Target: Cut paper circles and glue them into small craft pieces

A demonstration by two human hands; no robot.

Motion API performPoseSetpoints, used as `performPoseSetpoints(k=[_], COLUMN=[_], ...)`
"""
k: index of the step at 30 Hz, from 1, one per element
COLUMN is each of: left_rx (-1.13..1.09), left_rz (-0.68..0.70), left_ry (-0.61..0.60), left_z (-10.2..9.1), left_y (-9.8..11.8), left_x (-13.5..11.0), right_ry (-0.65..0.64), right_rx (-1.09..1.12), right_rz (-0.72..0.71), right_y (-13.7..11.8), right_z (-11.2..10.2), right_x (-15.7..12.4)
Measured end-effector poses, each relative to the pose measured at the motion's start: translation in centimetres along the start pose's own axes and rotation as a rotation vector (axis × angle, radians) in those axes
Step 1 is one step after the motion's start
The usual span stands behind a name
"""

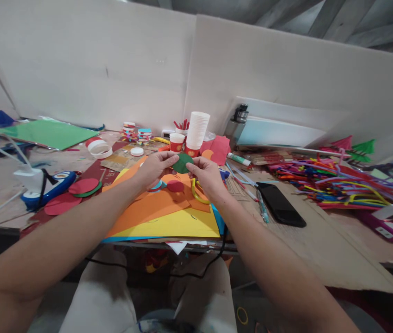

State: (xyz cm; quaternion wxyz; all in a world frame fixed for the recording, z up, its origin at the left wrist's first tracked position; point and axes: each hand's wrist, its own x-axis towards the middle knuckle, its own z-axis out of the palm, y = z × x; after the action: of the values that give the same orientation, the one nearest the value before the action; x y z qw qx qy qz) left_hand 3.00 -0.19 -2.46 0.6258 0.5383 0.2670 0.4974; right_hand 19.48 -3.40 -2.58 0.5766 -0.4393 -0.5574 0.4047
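A green paper circle (182, 163) is held up above the table between both hands. My left hand (156, 167) pinches its left edge with thumb and fingers. On the opposite edge, my right hand (206, 172) is closed in a similar pinch. Beneath them lie orange paper (148, 210) and yellow paper (179, 224), stacked over blue sheets. A small red paper circle (175, 186) rests on the orange paper. Yellow-handled scissors (199, 194), partly hidden by my right hand, lie beside it.
Behind my hands stands a tall stack of white paper cups (197, 129). To the right are a black phone (279, 203), a pen (263, 208) and a heap of colourful pipe cleaners (349, 180). At left, red paper circles (63, 203) lie near a blue glue gun or power strip (49, 187) with a white cable.
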Motion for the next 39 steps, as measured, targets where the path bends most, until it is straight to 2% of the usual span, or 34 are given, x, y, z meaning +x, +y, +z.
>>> performPoseSetpoints(k=[4, 11, 15, 19, 26, 30, 34, 39], left_rx=[0.035, 0.097, 0.056, 0.045, 0.135, 0.083, -0.007, 0.016], left_rz=[-0.075, -0.033, -0.056, -0.071, -0.132, -0.104, -0.048, -0.078], left_ry=[-0.048, 0.031, -0.002, -0.028, 0.095, 0.09, 0.065, 0.163], left_z=[0.0, -0.3, 0.0, 0.2, 0.8, 0.8, 0.5, 0.4], left_y=[0.1, -0.2, 0.1, 0.3, 1.0, 0.9, 0.7, 0.8], left_x=[-0.1, 0.2, -0.1, -0.3, -0.7, -0.6, -0.4, -0.4], right_ry=[0.012, -0.038, -0.031, 0.025, 0.045, 0.047, 0.04, 0.101], right_rx=[0.026, 0.064, 0.018, -0.03, -0.053, -0.055, -0.06, -0.029], right_rz=[0.02, 0.029, 0.021, 0.077, 0.083, 0.052, 0.081, 0.072], right_y=[0.2, 0.0, 0.0, 0.0, 0.1, 0.3, 0.4, 0.2], right_z=[-0.3, -0.1, -0.2, -0.4, -0.2, -0.2, -0.4, -0.5], right_x=[0.2, 0.1, 0.2, 0.3, 0.2, 0.2, 0.2, 0.4])
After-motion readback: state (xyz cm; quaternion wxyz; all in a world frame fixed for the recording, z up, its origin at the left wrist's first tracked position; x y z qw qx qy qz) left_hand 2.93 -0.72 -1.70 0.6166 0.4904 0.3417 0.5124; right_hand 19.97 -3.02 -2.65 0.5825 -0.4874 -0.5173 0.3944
